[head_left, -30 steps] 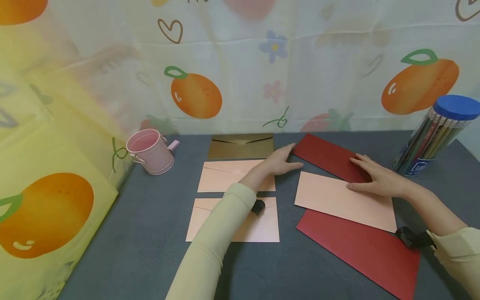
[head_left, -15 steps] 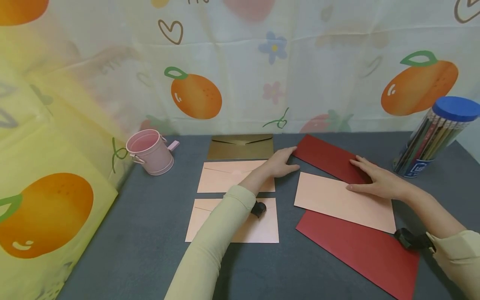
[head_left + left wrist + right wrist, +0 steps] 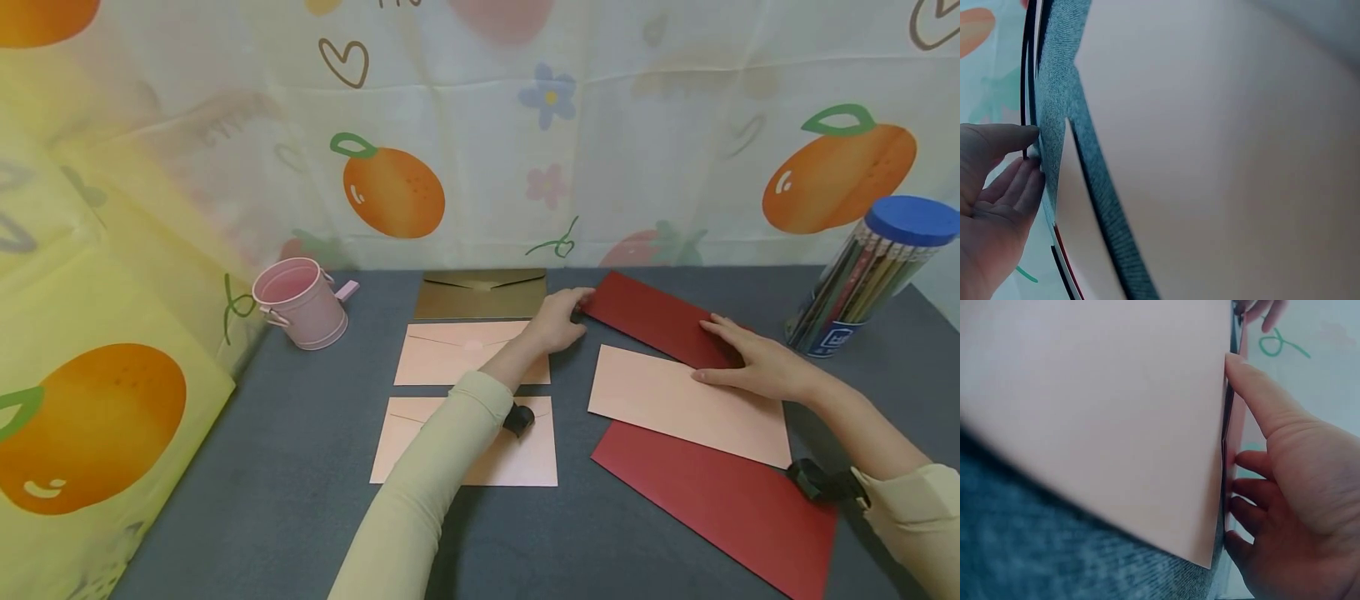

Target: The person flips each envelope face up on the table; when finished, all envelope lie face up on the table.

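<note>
In the head view, my left hand (image 3: 557, 321) pinches the left corner of the far red envelope (image 3: 645, 312) between thumb and fingertips. The left wrist view shows its thumb and fingers (image 3: 1019, 181) close together at a thin dark edge. My right hand (image 3: 757, 360) lies spread, fingers on the right part of that red envelope and thumb at the top edge of a pink envelope (image 3: 675, 404). This pink one overlaps a larger red envelope (image 3: 735, 500) nearest me. Beside them, a gold envelope (image 3: 480, 300) and two pink envelopes, upper (image 3: 435, 354) and lower (image 3: 401, 425), form a column.
A pink bucket (image 3: 300, 304) stands at the back left of the dark grey table (image 3: 277, 500). At the back right is a clear jar (image 3: 862, 279) of pencils with a blue lid. A fruit-patterned curtain (image 3: 480, 150) hangs behind the table.
My left thumb and fingers have drawn together at the far red envelope's left corner, which has shifted slightly. My right hand stays in place.
</note>
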Demonstrator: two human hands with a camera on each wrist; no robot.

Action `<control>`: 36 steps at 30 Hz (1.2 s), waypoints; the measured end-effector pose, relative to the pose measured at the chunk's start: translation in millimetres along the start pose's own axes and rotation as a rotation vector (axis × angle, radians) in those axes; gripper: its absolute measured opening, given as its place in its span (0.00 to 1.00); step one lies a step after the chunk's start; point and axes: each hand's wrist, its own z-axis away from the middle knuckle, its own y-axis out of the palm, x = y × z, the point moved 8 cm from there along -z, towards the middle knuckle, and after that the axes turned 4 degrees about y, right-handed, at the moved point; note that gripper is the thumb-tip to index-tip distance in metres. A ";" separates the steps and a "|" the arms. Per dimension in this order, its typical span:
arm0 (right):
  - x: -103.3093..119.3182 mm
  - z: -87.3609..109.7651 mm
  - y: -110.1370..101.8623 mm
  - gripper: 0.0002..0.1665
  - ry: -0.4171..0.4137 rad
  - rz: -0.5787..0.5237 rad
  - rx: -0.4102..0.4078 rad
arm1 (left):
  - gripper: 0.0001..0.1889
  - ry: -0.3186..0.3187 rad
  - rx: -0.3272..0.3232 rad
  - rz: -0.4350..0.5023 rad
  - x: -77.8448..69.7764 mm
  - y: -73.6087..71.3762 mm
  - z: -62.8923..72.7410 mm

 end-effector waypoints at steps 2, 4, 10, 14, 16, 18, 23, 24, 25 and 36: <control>0.2 0.4 -0.2 0.57 0.001 0.005 -0.005 | 0.31 -0.004 -0.017 0.025 -0.7 -1.6 0.5; 0.2 0.6 -0.3 0.57 0.002 0.005 -0.006 | 0.29 -0.008 -0.033 0.052 -1.5 -3.1 1.4; 0.2 0.0 -0.9 0.57 -0.003 0.004 -0.011 | 0.20 0.004 -0.080 0.040 -4.5 -9.2 4.4; 1.8 -0.9 -2.1 0.56 -0.011 0.003 -0.016 | 0.17 0.022 -0.091 0.001 -5.9 -12.0 5.1; 2.9 -1.4 -2.7 0.56 -0.016 0.011 -0.022 | 0.17 0.024 -0.094 -0.012 -6.3 -13.0 5.5; 3.3 -1.6 -3.3 0.55 -0.020 0.027 -0.032 | 0.17 0.028 -0.100 -0.027 -6.9 -13.7 5.6; 3.1 -1.0 -6.4 0.53 -0.028 0.078 -0.073 | 0.16 0.048 -0.124 -0.061 -9.7 -15.5 5.6; 2.9 -0.5 -7.5 0.52 -0.028 0.084 -0.084 | 0.16 0.049 -0.129 -0.060 -10.1 -16.0 5.9; 2.8 0.2 -9.0 0.51 -0.028 0.087 -0.096 | 0.16 0.048 -0.134 -0.056 -10.4 -16.4 6.3; 0.2 12.4 -32.8 0.26 0.006 0.029 -0.324 | 0.15 0.076 -0.179 -0.031 -14.0 -22.1 10.0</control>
